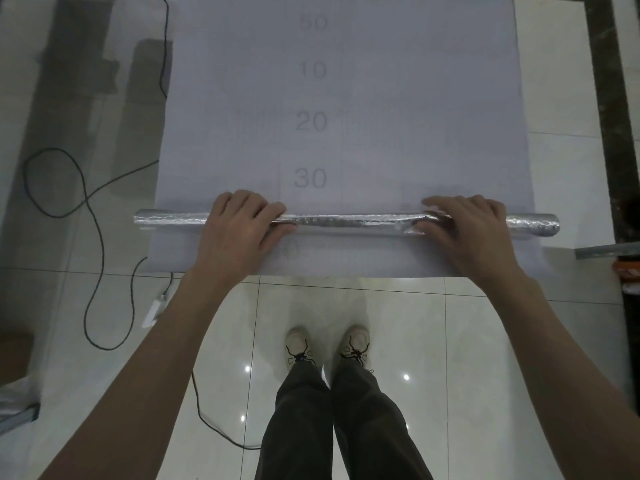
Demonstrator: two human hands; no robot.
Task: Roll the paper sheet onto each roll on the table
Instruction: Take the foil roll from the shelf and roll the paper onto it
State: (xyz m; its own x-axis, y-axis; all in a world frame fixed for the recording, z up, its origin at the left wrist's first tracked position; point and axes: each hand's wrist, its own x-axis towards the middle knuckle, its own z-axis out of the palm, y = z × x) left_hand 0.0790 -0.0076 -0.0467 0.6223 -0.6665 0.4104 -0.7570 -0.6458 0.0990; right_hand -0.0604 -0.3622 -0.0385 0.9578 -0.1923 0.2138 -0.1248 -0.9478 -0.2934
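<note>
The left hand (242, 230) and right hand (465, 226) each grip the silver roll (346, 221), which lies across the paper sheet (363, 98) near its close edge. Rolling looks barely begun. Next, I'd guess, that edge needs tucking round the roll evenly.

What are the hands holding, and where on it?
The left hand and right hand both grip the silver roll, one on each side of its middle, leaving both ends free.
</note>
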